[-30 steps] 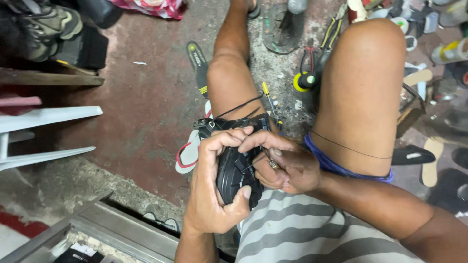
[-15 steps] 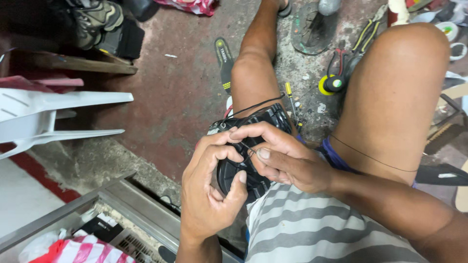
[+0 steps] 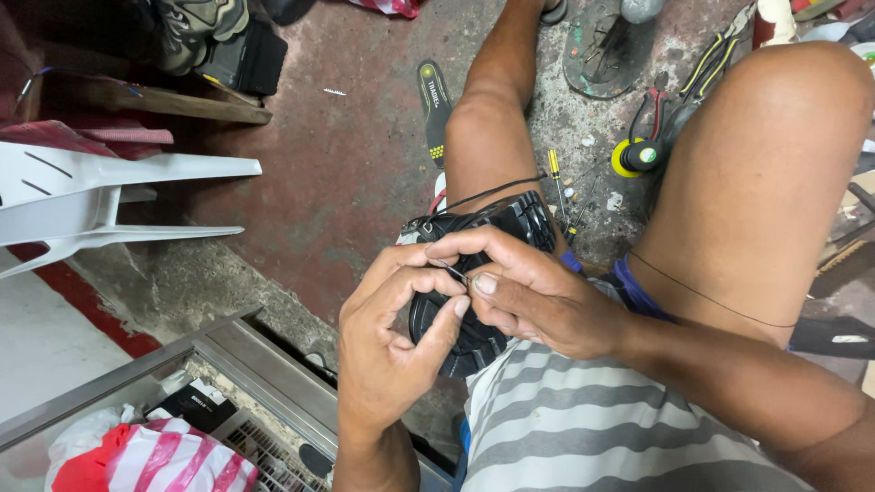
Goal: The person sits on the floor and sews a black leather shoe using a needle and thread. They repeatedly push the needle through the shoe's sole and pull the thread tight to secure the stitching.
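Note:
A black shoe (image 3: 492, 228) with a treaded sole lies in my lap between my knees, sole up. My left hand (image 3: 387, 337) curls around its near end, thumb and fingers on the sole. My right hand (image 3: 533, 292) rests on top of the shoe and pinches a thin metal needle (image 3: 451, 270) at the shoe's edge, where my left fingertips also meet it. A dark thread (image 3: 711, 293) runs from the shoe across my right thigh. Another strand loops over my left knee.
A white plastic chair (image 3: 109, 196) lies at the left. On the floor ahead are a shoe insole (image 3: 435, 100), a small yellow-handled screwdriver (image 3: 554, 173), pliers (image 3: 711, 59), a yellow-and-black tool (image 3: 638, 157) and a worn sole (image 3: 597, 46). A striped bag (image 3: 155, 456) sits in a metal-framed case at the lower left.
My head has tilted down and closer. My left fingers have shifted from gripping the shoe's side up to the needle at its edge, meeting my right fingertips.

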